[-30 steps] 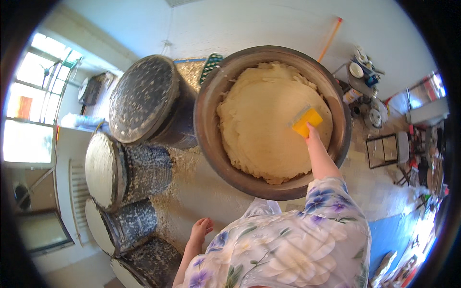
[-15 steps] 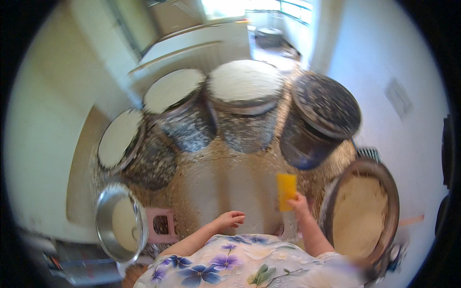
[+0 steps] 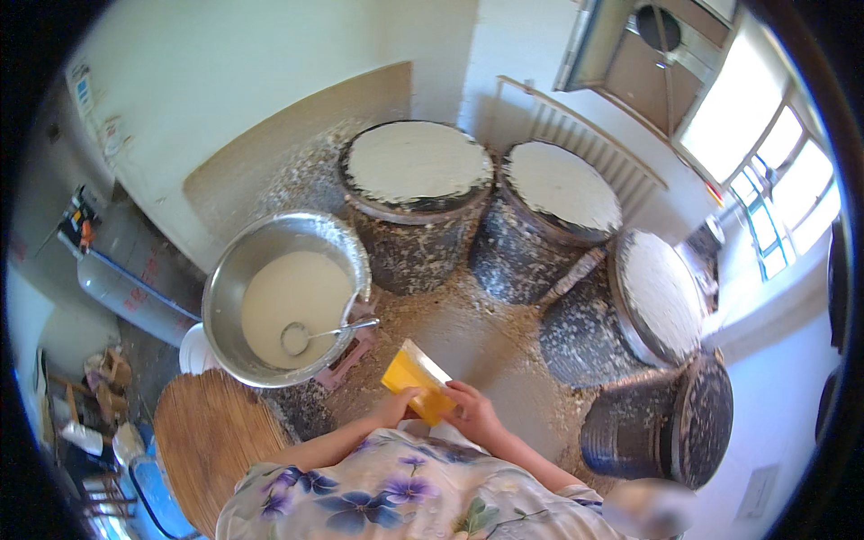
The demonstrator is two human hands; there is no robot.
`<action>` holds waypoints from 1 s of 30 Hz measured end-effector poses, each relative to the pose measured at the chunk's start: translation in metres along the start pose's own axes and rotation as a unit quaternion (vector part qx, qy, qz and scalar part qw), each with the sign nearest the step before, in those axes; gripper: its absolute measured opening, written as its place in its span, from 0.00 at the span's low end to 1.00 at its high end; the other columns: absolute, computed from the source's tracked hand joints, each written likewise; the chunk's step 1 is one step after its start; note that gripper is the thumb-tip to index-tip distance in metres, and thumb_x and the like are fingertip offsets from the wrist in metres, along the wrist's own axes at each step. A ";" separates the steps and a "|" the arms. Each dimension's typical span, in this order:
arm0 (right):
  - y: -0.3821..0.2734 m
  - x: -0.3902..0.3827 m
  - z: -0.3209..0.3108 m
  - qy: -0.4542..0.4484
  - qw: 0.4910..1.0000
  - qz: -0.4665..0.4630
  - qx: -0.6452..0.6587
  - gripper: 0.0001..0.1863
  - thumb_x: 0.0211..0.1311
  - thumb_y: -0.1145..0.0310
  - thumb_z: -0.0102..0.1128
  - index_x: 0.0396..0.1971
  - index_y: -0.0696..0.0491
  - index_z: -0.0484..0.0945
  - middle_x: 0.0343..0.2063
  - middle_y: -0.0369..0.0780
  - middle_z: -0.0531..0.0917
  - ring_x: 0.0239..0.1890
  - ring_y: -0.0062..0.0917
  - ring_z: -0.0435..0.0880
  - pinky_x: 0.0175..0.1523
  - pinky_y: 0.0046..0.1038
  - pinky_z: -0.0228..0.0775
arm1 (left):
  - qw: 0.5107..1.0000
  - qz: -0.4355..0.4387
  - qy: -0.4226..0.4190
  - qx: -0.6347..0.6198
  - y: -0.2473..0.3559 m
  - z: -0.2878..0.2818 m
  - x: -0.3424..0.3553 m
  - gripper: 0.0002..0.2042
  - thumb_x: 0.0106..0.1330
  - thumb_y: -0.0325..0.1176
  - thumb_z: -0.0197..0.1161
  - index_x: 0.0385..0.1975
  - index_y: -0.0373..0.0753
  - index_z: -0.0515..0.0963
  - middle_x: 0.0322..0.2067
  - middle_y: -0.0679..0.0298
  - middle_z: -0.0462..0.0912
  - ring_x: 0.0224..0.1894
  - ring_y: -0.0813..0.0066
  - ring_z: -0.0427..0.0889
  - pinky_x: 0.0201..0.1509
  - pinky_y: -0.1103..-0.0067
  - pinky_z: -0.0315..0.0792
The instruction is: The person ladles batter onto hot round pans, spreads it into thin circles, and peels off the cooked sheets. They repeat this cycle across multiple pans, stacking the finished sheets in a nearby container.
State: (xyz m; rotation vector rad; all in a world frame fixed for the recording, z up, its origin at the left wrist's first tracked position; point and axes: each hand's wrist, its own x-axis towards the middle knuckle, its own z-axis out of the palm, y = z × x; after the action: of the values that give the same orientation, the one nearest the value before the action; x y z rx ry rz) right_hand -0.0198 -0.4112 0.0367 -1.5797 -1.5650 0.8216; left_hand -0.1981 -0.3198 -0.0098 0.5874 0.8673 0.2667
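Directly in front of the flowered shirt [image 3: 414,486], between the two hands, is the yellow scraper [image 3: 416,372]. Its long axis runs obliquely, from forward-left to near-right, and its pale edge faces forward and right. The left hand [image 3: 398,409] is closed on the lower left portion, fingers against the yellow body. The right hand [image 3: 475,417] is partly closed at the opposite end, its bent fingers touching the scraper; whether it bears part of the grip cannot be told. Principal relation: the metal pot [image 3: 225,301] stands forward and left of the scraper, apart from it, and the left hand is the nearer of the two. The ladle [image 3: 295,338] has its round head at the white liquid [image 3: 288,288] and its handle crossing the pot's right rim, on the side nearest the scraper. The pink stool [image 3: 351,357] shows below that same side of the pot.
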 end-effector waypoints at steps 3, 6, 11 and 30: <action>0.028 0.038 -0.015 0.025 0.999 -0.022 -0.036 0.17 0.47 0.68 0.62 0.40 0.54 0.75 0.39 0.45 0.77 0.42 0.36 0.77 0.45 0.30 0.70 | 0.984 0.130 0.106 -0.062 0.016 -0.039 -0.005 0.20 0.61 0.41 0.50 0.51 0.38 0.64 0.45 0.58 0.73 0.44 0.65 0.76 0.46 0.72 0.72; 0.058 0.090 -0.028 -0.068 0.983 0.166 -0.032 0.16 0.49 0.67 0.60 0.39 0.54 0.76 0.34 0.44 0.79 0.37 0.34 0.79 0.40 0.29 0.71 | 0.948 0.110 0.083 -0.288 0.032 -0.084 -0.004 0.21 0.61 0.40 0.50 0.52 0.38 0.62 0.48 0.58 0.71 0.47 0.63 0.74 0.50 0.70 0.69; 0.078 0.223 -0.030 -0.151 0.984 0.003 -0.098 0.14 0.52 0.67 0.56 0.38 0.56 0.76 0.26 0.42 0.79 0.28 0.26 0.79 0.34 0.26 0.70 | 0.877 0.172 0.035 -0.447 0.047 -0.106 0.026 0.22 0.59 0.39 0.51 0.53 0.39 0.61 0.51 0.57 0.69 0.52 0.59 0.69 0.56 0.64 0.62; 0.020 0.366 0.149 -0.554 0.686 -0.191 -0.432 0.20 0.52 0.71 0.47 0.45 0.64 0.65 0.35 0.53 0.77 0.39 0.40 0.78 0.40 0.37 0.72 | 0.769 0.200 0.342 -0.501 0.073 -0.102 0.007 0.11 0.57 0.40 0.57 0.35 0.41 0.70 0.16 0.69 0.67 0.11 0.84 0.59 0.10 0.88 0.52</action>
State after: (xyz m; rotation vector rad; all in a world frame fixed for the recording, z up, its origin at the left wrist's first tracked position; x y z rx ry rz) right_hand -0.1201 -0.0354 -0.0335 -1.1329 -3.4350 0.8791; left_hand -0.2720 -0.2195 -0.0226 -0.4002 1.1239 1.3079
